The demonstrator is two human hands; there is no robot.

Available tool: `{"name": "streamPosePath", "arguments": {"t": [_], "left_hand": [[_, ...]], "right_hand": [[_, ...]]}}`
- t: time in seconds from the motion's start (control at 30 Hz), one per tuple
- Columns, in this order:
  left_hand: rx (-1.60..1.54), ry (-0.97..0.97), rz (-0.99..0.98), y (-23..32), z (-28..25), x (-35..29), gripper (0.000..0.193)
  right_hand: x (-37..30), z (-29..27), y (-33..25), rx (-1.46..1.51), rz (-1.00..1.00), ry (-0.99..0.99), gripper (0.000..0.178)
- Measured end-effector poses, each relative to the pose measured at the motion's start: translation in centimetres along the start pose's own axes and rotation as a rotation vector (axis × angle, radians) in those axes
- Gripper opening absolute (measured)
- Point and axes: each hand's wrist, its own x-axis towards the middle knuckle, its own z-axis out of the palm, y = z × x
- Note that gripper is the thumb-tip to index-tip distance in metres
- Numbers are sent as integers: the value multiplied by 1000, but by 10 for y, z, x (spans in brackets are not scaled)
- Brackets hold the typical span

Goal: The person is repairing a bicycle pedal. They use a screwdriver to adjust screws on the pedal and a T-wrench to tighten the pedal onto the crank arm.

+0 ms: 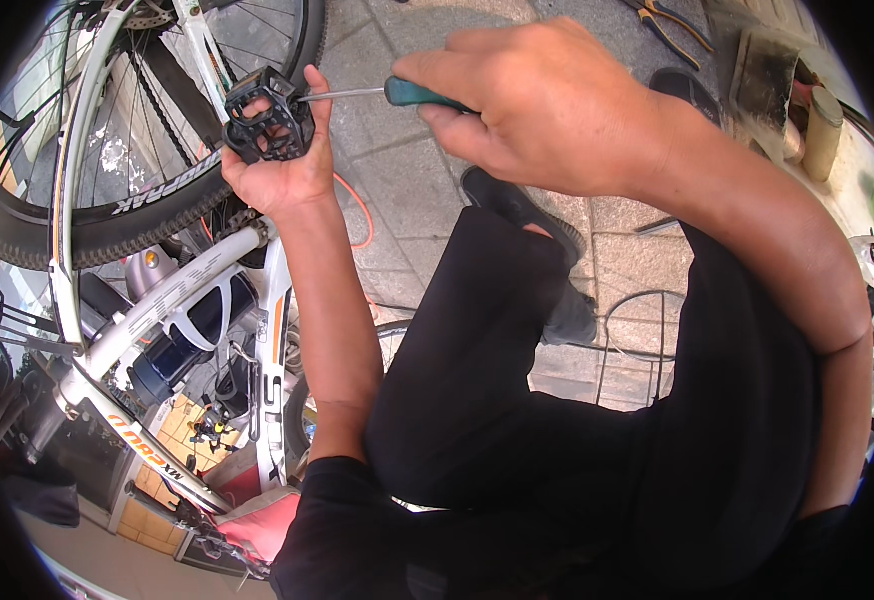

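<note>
Pedal (270, 127) cradled in the left hand (292, 183), beside the wheel (172, 198) of the bike (152, 308); whether joined to it, impossible to tell. Left fingers curled round the pedal; fingers of the right hand (547, 110) wrapped firmly about a screwdriver (427, 95), tip at the pedal's right side. Apparently mid-job: tool in place, pedal body seemingly in one piece, nothing visibly finished; amount left, unclear. Pliers (675, 32) on the paving (397, 195), well apart.
</note>
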Motion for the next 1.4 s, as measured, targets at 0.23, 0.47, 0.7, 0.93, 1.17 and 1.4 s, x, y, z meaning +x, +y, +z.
{"name": "streamPosePath", "arguments": {"t": [0.23,0.47,0.7,0.93,1.17,1.4], "left_hand": [[-20,-11,11,2,-4,2,32],[-24,-28,-10,-1,3,-5,33],[-25,-28,-6,1,0,-4,34],[-25,-27,-2,2,-2,-1,35],[-37,-36,-8,6,-6,3,33],[-11,1,17,3,-1,-1,30]], "right_hand": [[-2,-6,15,-65,-136,-71,38],[-1,1,1,-68,-97,26,35],[-1,15,5,189,97,21,22],[-5,13,2,42,32,74,30],[-2,6,4,-19,-74,99,38],[-4,3,14,-10,-102,1,35]]}}
